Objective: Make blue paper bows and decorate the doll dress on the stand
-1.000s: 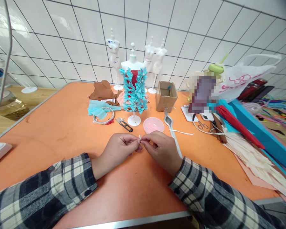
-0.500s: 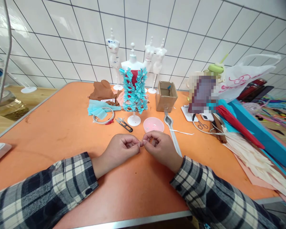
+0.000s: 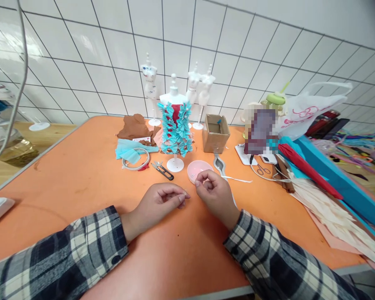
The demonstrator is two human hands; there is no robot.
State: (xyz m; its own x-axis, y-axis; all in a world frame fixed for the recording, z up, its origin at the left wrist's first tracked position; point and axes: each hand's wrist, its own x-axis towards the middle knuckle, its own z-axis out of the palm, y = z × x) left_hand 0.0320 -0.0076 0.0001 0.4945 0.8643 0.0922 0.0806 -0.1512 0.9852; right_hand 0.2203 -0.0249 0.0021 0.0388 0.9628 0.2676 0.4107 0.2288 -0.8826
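Note:
My left hand [image 3: 158, 206] is closed in a pinch above the orange table [image 3: 162, 266], its thumb and index finger pressed on something too small to make out. To its right, my right hand [image 3: 218, 196] has its thumb and fingertips together at the near edge of a pink bowl [image 3: 194, 168]; whatever they hold, if anything, is hidden. Tiny pale bits lie in the bowl. Behind it stands a small white dress form [image 3: 173, 98] wearing a red bodice with turquoise pleated ruffles [image 3: 184, 123]. Black thread snips [image 3: 165, 172] lie left of the bowl.
Brown fabric [image 3: 133, 126], light blue fabric [image 3: 125, 148] and a ring hoop [image 3: 148, 160] lie left of the dress form. A cardboard box [image 3: 216, 137] stands to its right. Scissors [image 3: 264, 170], a cable and fabric strips [image 3: 325, 204] lie at right.
My hands were together at the fingertips and have parted. The right hand has moved up to the pink bowl, while the left stays low. The whole view has shifted slightly.

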